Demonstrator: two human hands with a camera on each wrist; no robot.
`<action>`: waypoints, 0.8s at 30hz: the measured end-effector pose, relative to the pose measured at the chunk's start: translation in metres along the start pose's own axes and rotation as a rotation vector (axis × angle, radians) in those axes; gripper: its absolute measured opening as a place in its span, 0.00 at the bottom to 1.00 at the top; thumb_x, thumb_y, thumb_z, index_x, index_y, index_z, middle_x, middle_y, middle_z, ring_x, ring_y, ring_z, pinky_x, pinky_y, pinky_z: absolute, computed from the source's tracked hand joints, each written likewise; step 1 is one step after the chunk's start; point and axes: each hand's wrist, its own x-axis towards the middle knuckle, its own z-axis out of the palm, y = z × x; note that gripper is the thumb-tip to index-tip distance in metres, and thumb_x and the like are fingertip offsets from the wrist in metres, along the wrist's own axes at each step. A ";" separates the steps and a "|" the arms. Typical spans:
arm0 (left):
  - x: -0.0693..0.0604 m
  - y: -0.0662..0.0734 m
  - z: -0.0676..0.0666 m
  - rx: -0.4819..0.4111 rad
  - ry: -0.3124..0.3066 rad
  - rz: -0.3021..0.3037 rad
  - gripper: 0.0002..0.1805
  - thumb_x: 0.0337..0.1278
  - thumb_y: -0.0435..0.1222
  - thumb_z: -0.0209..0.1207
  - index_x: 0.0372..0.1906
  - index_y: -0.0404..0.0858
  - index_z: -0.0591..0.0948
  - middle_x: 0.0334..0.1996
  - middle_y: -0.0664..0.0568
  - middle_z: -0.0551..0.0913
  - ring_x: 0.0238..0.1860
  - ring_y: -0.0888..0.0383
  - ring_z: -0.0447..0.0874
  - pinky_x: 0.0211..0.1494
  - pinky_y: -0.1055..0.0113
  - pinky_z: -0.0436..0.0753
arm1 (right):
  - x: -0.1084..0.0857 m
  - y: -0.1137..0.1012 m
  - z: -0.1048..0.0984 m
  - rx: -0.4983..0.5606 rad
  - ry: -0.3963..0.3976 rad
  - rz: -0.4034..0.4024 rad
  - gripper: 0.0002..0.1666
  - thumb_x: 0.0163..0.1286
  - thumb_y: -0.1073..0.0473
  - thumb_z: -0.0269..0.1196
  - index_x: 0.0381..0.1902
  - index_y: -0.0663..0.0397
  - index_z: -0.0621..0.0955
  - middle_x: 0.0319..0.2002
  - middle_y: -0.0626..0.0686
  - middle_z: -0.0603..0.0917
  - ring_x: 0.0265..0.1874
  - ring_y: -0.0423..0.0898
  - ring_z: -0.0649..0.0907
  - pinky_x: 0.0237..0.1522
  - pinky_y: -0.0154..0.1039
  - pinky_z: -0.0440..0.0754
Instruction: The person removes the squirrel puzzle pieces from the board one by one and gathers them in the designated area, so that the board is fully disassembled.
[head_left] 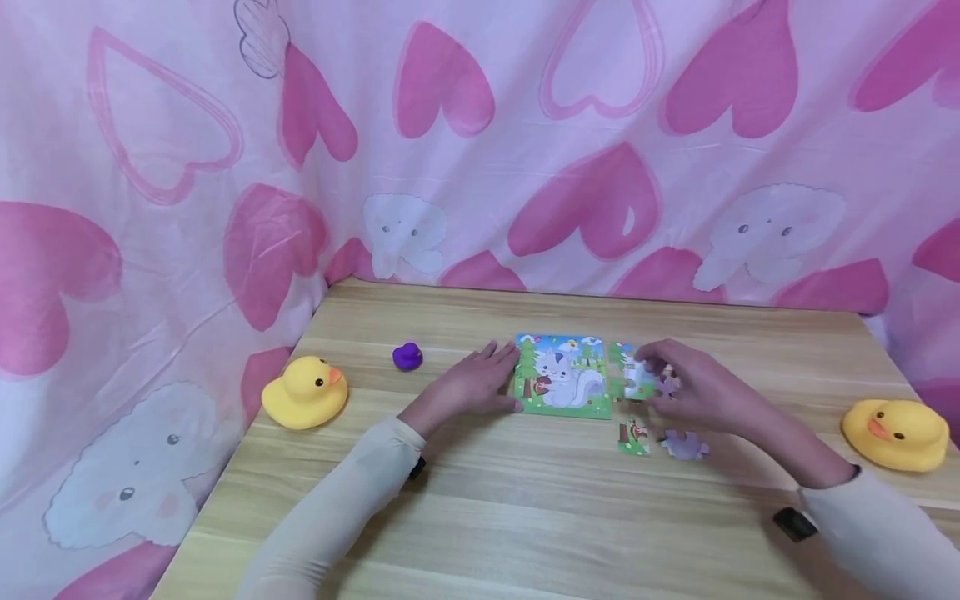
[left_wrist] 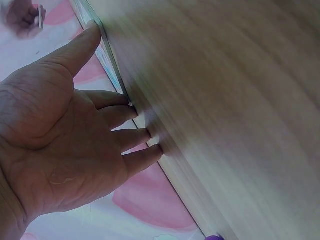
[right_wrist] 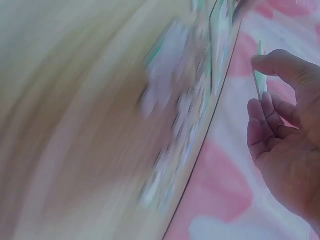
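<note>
A square squirrel picture card (head_left: pixel 562 379) lies on the wooden table. My left hand (head_left: pixel 476 382) rests at its left side with fingers extended; in the left wrist view, the thumb and fingers of that left hand (left_wrist: pixel 65 135) reach the card's edge and the tabletop. Right of the card, my right hand (head_left: pixel 693 387) pinches a jigsaw piece (head_left: pixel 639 379) between thumb and fingers. The right wrist view has this thin piece (right_wrist: pixel 259 77) raised off the table, seen edge-on. Several loose jigsaw pieces lie below and around it, among them a purplish one (head_left: pixel 684 445) and a green-and-red one (head_left: pixel 633 437).
A yellow rubber duck (head_left: pixel 305 393) sits at the table's left edge, another yellow duck (head_left: pixel 896 435) at the far right. A small purple duck (head_left: pixel 407 357) stands left of my left hand. Pink heart-patterned cloth (head_left: pixel 480 167) hangs behind the table (head_left: pixel 510 517).
</note>
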 end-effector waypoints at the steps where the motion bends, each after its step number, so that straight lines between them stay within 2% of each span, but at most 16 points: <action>1: 0.000 0.000 0.000 0.000 -0.002 -0.002 0.52 0.73 0.58 0.60 0.87 0.38 0.48 0.88 0.46 0.44 0.88 0.40 0.40 0.90 0.44 0.51 | -0.007 0.005 -0.003 -0.018 0.003 -0.003 0.35 0.57 0.66 0.77 0.63 0.56 0.79 0.48 0.49 0.86 0.49 0.47 0.84 0.44 0.44 0.90; 5: 0.000 0.000 0.001 -0.003 -0.005 -0.001 0.52 0.73 0.58 0.60 0.87 0.38 0.48 0.88 0.46 0.44 0.88 0.41 0.40 0.90 0.44 0.51 | -0.033 0.026 -0.013 -0.075 0.002 0.010 0.35 0.55 0.65 0.80 0.61 0.55 0.81 0.46 0.46 0.86 0.46 0.45 0.84 0.44 0.41 0.89; 11: 0.001 -0.002 0.002 -0.003 0.000 0.008 0.53 0.73 0.58 0.60 0.87 0.38 0.48 0.88 0.45 0.44 0.88 0.40 0.40 0.90 0.43 0.51 | -0.063 0.051 -0.019 -0.041 -0.029 0.057 0.34 0.53 0.65 0.81 0.59 0.55 0.83 0.44 0.44 0.86 0.43 0.32 0.80 0.43 0.35 0.88; 16: 0.002 -0.002 0.001 -0.003 -0.001 0.008 0.53 0.73 0.59 0.60 0.87 0.38 0.48 0.88 0.46 0.43 0.88 0.40 0.40 0.90 0.44 0.50 | -0.075 0.060 -0.020 0.004 -0.128 0.127 0.33 0.54 0.63 0.80 0.59 0.53 0.83 0.44 0.43 0.85 0.42 0.31 0.79 0.42 0.31 0.86; 24: 0.002 -0.002 0.001 0.003 -0.001 0.004 0.53 0.73 0.58 0.60 0.87 0.38 0.48 0.88 0.46 0.43 0.88 0.40 0.40 0.90 0.45 0.51 | -0.082 0.063 -0.020 0.019 -0.217 0.123 0.32 0.53 0.62 0.80 0.57 0.50 0.83 0.43 0.43 0.83 0.40 0.32 0.77 0.38 0.30 0.82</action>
